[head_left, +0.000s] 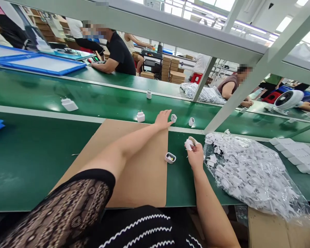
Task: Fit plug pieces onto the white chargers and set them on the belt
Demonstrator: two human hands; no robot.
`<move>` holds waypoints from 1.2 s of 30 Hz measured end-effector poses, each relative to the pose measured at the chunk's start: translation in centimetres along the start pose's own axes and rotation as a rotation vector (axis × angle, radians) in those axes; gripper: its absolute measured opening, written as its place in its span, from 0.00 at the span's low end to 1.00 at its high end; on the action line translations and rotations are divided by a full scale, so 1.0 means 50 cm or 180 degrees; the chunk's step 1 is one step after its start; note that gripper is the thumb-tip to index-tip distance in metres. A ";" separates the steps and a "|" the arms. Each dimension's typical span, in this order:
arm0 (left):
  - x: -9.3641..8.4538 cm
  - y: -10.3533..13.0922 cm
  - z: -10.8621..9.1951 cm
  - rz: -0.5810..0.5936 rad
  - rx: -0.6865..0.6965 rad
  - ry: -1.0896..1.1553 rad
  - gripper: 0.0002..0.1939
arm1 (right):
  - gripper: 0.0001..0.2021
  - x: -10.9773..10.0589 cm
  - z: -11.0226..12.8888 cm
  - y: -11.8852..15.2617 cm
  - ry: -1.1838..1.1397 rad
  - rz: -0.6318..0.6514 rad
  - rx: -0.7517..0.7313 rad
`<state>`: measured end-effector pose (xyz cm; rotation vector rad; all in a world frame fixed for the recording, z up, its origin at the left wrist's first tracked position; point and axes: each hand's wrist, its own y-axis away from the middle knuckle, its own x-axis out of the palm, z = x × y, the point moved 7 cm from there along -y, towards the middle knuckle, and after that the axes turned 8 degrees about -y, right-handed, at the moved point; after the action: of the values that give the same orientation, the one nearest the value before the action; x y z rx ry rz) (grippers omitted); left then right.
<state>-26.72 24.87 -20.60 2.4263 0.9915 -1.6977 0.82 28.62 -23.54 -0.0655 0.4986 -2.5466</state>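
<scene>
My left hand (163, 120) reaches over the far edge of the cardboard sheet, its fingers stretched out and apart. Right beside its fingers stands a white charger housing (173, 118) with an open end; whether they touch I cannot tell. My right hand (195, 154) is closed on a small white plug part (189, 144), partly hidden by the fingers. Between my arms, at the sheet's right edge, an open charger housing (170, 158) shows parts inside. Another housing (191, 121) lies farther back on the green belt, and a white two-pin charger (141, 116) stands left of my left hand.
A clear bag of white plug parts (250, 172) spreads at the right, with white blocks (297, 155) beyond. The cardboard sheet (142, 172) lies before me. More chargers (69, 104) sit on the belt (105, 100). A slanted metal post (232, 100) rises at right; co-workers sit opposite.
</scene>
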 end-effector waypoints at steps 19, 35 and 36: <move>-0.221 0.353 -0.035 -0.0307 0.0424 0.0398 0.19 | 0.25 0.023 0.022 0.026 -0.1674 -0.0029 0.1225; -0.140 0.641 -0.040 -0.0024 -0.0260 0.1629 0.14 | 0.11 0.208 0.231 0.250 0.0663 0.1871 -0.0861; -0.141 0.641 -0.041 -0.0038 -0.0237 0.1668 0.12 | 0.11 0.215 0.234 0.256 0.0694 0.1939 -0.0976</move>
<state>-10.34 -3.39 -24.37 2.8792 1.0807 -1.0110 -0.27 9.06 -17.87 0.2231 0.8449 -1.8759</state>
